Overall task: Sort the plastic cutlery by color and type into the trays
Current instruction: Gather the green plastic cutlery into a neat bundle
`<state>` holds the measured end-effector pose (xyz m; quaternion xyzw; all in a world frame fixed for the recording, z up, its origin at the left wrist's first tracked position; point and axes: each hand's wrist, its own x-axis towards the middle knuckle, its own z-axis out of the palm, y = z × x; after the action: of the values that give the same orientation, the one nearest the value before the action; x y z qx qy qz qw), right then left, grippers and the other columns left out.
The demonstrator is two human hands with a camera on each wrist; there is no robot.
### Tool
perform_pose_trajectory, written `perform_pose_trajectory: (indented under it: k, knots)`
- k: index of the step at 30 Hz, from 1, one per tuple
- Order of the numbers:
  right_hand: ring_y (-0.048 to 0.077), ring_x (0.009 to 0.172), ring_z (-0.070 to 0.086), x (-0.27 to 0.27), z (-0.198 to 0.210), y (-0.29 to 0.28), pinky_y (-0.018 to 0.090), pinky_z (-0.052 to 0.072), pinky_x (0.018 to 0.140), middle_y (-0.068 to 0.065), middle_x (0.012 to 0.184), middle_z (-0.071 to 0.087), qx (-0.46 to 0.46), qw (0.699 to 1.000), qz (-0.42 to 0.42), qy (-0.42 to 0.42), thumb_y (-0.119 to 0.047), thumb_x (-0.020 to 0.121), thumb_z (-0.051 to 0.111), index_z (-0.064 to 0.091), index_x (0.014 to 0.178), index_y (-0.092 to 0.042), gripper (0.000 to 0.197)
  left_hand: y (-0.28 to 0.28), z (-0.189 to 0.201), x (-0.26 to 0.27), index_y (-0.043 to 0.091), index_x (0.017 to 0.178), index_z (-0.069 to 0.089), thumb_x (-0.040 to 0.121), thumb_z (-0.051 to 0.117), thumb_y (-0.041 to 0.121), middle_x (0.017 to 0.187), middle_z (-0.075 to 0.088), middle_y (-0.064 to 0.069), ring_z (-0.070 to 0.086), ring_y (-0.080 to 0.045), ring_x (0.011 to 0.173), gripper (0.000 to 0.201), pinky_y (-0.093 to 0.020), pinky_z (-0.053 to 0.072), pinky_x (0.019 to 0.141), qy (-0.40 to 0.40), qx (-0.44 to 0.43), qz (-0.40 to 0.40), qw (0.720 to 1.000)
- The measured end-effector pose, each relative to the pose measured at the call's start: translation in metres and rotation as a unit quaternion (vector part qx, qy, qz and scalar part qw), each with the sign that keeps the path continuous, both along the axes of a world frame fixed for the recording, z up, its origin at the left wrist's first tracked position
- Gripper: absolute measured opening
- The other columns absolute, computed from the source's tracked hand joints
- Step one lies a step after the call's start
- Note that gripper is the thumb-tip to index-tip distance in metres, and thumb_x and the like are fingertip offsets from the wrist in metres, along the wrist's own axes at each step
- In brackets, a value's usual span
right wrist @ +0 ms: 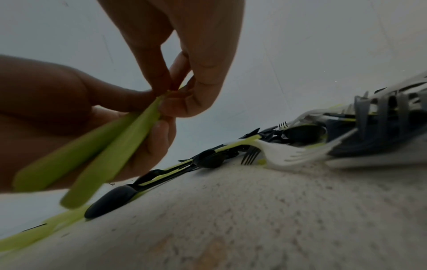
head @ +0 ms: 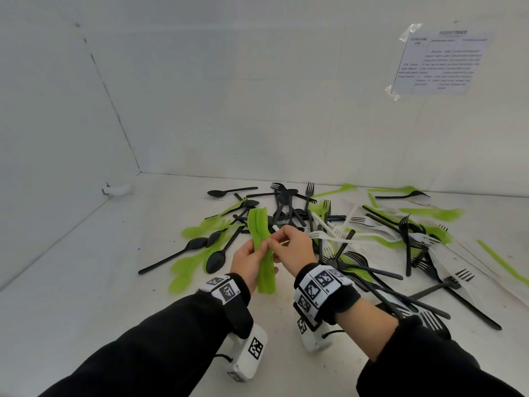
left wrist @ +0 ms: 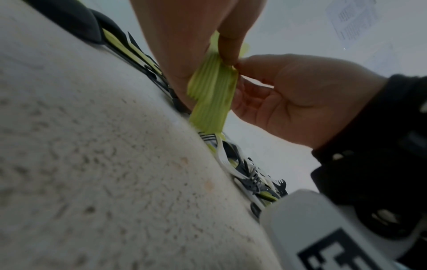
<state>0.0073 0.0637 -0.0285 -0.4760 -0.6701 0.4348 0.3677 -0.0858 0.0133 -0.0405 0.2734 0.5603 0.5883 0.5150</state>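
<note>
Left hand (head: 249, 260) gripping green cutlery bundle (head: 262, 250), right hand (head: 292, 247) pinching its edge

Green bundle (head: 262, 250): piece type and count indeterminate, its middle covered by both hands.
Taped sheet (head: 440, 63): print too blurred to read.
Cutlery heap (head: 357, 233): lower pieces buried under upper ones.
Left wrist view: desk (left wrist: 92, 164) blurred, bundle motion-smeared.
Right wrist view: heap cut off at the right edge.
</note>
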Motion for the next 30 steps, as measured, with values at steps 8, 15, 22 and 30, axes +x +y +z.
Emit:
perform_pose_trajectory:
  k: [8, 15, 22, 30]
  knots:
    - [0.008, 0.062, 0.052, -0.006, -0.005, 0.004, 0.013, 0.046, 0.048, -0.006, 0.074, 0.051, -0.05, 0.998, 0.007, 0.032, -0.017, 0.089, 0.061, 0.053, 0.085, -0.016, 0.009, -0.002, 0.002, 0.0, 0.013, 0.117, 0.056, 0.101, 0.037, 0.018, 0.099, 0.064, -0.008, 0.062, -0.023, 0.083, 0.025, -0.034, 0.049, 0.064, -0.031, -0.014, -0.006, 0.999]
    - [0.008, 0.073, 0.051, -0.013, -0.004, 0.008, 0.009, 0.042, 0.046, -0.002, 0.08, 0.054, -0.014, 0.998, 0.005, 0.056, -0.016, 0.085, 0.066, 0.06, 0.091, -0.019, 0.009, -0.007, 0.009, -0.004, 0.017, 0.111, 0.058, 0.101, 0.039, 0.016, 0.095, 0.067, -0.005, 0.061, -0.024, 0.068, 0.022, -0.027, 0.052, 0.05, -0.032, 0.012, -0.017, 0.999]
    - [0.017, 0.082, 0.056, -0.045, 0.006, 0.025, 0.031, 0.045, 0.08, 0.002, 0.084, 0.064, -0.009, 0.997, 0.061, -0.055, -0.02, 0.096, 0.044, 0.065, 0.092, -0.015, 0.022, -0.01, 0.019, -0.022, 0.012, 0.094, 0.054, 0.101, 0.037, 0.011, 0.085, 0.058, -0.004, 0.046, -0.017, 0.051, 0.019, -0.027, 0.04, 0.049, -0.007, -0.002, 0.093, 0.996]
    - [0.03, 0.107, 0.053, -0.108, 0.016, 0.023, 0.028, 0.042, 0.083, 0.02, 0.106, 0.058, 0.117, 0.84, 0.338, -0.408, 0.0, 0.097, 0.033, 0.056, 0.098, -0.002, 0.023, -0.02, 0.037, -0.062, 0.009, 0.079, 0.056, 0.097, 0.046, 0.015, 0.066, 0.054, -0.007, 0.046, -0.014, 0.037, 0.022, -0.022, 0.039, 0.043, 0.01, 0.018, 0.156, 0.987]
